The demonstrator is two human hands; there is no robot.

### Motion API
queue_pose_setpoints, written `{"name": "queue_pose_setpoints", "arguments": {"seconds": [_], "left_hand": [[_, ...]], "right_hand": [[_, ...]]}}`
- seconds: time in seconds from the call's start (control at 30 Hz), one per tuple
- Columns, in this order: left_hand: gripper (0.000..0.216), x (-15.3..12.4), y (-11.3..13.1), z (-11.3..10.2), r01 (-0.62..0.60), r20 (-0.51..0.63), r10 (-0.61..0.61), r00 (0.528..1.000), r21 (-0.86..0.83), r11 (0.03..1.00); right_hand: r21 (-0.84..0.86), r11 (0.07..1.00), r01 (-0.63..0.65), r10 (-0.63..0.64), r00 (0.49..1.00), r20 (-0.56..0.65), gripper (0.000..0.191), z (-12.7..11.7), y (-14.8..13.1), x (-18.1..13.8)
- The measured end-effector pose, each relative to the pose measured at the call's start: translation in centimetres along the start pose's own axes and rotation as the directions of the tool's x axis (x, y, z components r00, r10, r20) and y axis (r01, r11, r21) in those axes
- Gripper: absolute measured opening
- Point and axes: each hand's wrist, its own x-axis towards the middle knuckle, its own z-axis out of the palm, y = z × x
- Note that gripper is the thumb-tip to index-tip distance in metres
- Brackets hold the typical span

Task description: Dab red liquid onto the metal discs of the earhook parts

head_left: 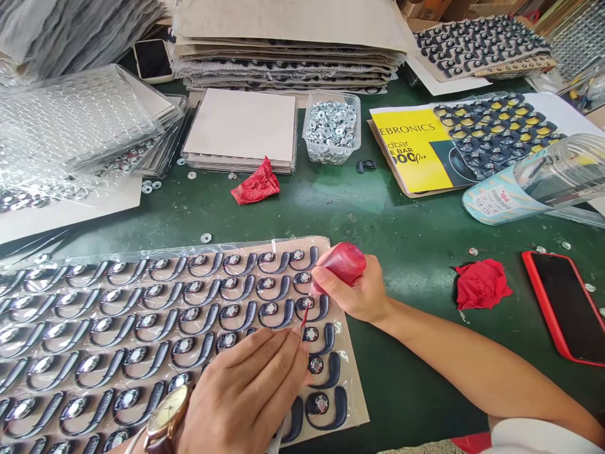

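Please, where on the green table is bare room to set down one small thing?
Mainly two patches of green table: between the right hand and the yellow printed card, and between the right forearm and the tan sheet. It is crowded at the back left, with clear trays, and around the left hand.

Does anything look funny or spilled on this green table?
A few loose metal washers lie scattered on the green table, outside the clear tub heaped with similar ones. One black hook-shaped piece also looks odd, lying alone beside the tub, while many others sit in rows on the sheet.
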Motion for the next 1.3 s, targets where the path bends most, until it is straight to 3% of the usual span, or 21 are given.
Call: {"name": "queue_pose_setpoints", "arguments": {"seconds": [0.13,0.4,0.7,0.9,1.0,1.13,1.23,1.3], "left_hand": [[0.023,-0.3,-0.2,0.1,0.022,0.010,-0.021,1.000,-0.042,0.999],[0.024,0.2,-0.8,-0.3,0.039,0.019,-0.037,0.999,-0.118,0.992],[0.026,0.6,-1.9,-0.8,0.071,-0.008,-0.075,0.997,-0.221,0.973],[0.019,1.3,-3.0,-0.9,0.271,-0.001,-0.288,0.958,-0.330,0.904],[0.018,1.5,-3.1,-1.0,0.308,-0.001,-0.328,0.945,-0.338,0.889],[0.020,1.2,-2.8,-1.0,0.185,-0.017,-0.200,0.980,-0.307,0.934],[0.022,0.6,-2.8,-0.9,0.013,-0.016,-0.015,1.000,-0.144,0.989],[0.024,0.5,-2.9,-0.7,-0.044,-0.003,0.043,0.999,-0.031,0.999]], "right_hand": [[-0.036,0.999,-0.017,0.017,1.000,0.011,0.035,-0.4,-0.5,0.1],[0.119,0.992,-0.047,0.047,0.999,0.002,0.034,-0.5,-0.1,-0.1],[0.071,0.996,-0.048,0.043,0.996,0.072,0.032,-0.5,-0.3,-0.2],[0.075,0.996,-0.043,0.036,0.995,0.092,0.024,0.0,-0.1,-0.9],[0.158,0.986,-0.045,0.035,0.997,0.065,0.023,-0.1,-0.2,-0.8],[0.265,0.964,-0.021,0.010,0.999,0.041,0.026,-1.0,-0.9,0.9],[0.222,0.975,-0.011,0.005,1.000,0.030,0.025,-1.2,-1.0,2.5],[0.212,0.977,0.015,-0.018,1.000,0.013,0.027,-0.9,-0.7,3.2]]}}
